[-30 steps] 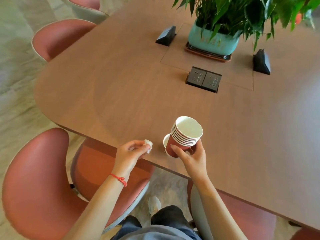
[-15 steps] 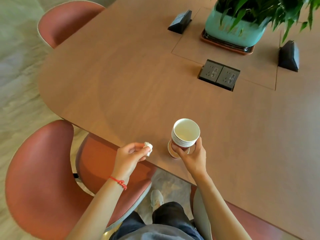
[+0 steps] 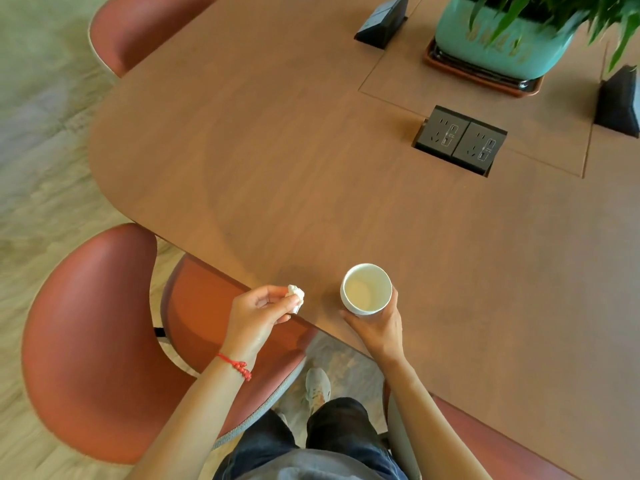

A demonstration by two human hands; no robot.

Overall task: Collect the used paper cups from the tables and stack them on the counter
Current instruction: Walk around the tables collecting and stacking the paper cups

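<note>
One paper cup (image 3: pixel 366 288) in view from straight above: round white rim, pale inside; whether more are nested beneath it cannot be told from this angle. It sits near the table's (image 3: pixel 277 150) near edge. Right hand (image 3: pixel 377 327) grasps it, fingers and thumb curled round the wall from the near side. Left hand (image 3: pixel 258 315) is just left of it, over the table edge, pinching one small crumpled white wad of tissue (image 3: pixel 296 296) between thumb and fingertips; a red cord bracelet (image 3: pixel 237 365) circles that wrist.

Table: brown wood grain, rounded corner, smooth matte top. Set into it, one black socket block (image 3: pixel 460 138) with two outlet faces, well apart from the cup. Farther back, one glossy teal plant pot (image 3: pixel 498 43) on a dark tray, green leaves above. Two black wedge-shaped stands, one left (image 3: pixel 381 20) of the pot and one right (image 3: pixel 620 100).

Chairs: three with rounded red-brown shells show clearly, one far left (image 3: pixel 138 32), one at near left (image 3: pixel 93 341), one (image 3: pixel 204 306) tucked under the table edge below the left hand. Pale veined floor (image 3: pixel 41 133).
</note>
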